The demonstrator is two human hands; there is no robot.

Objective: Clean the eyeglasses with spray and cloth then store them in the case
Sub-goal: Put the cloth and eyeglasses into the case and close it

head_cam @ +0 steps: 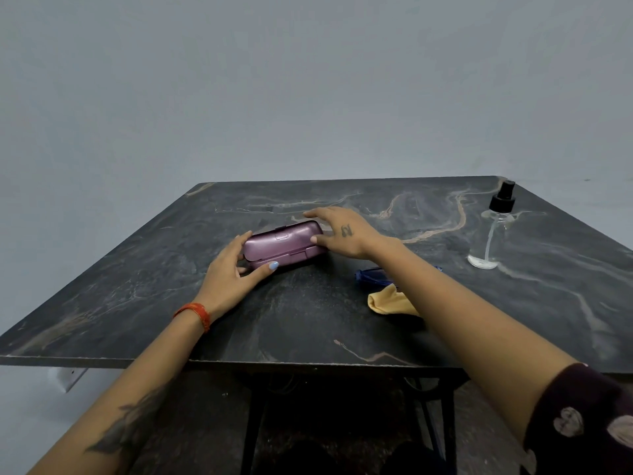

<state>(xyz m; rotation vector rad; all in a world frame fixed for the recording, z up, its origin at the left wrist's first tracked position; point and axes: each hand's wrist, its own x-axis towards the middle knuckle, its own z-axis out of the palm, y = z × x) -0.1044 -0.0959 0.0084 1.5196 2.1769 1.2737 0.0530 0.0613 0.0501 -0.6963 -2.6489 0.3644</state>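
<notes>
Holding the closed purple case [286, 244] mid-table [137, 269], my left hand [233, 275] and right hand [342, 234] both clamp its ends. Yellow cloth [390, 301] nearer the front edge; spray bottle [493, 231] at the right edge.

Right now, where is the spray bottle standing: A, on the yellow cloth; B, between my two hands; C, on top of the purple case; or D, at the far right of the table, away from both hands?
D: the spray bottle stands upright at the table's far right, untouched, while both hands hold the purple case.
</notes>
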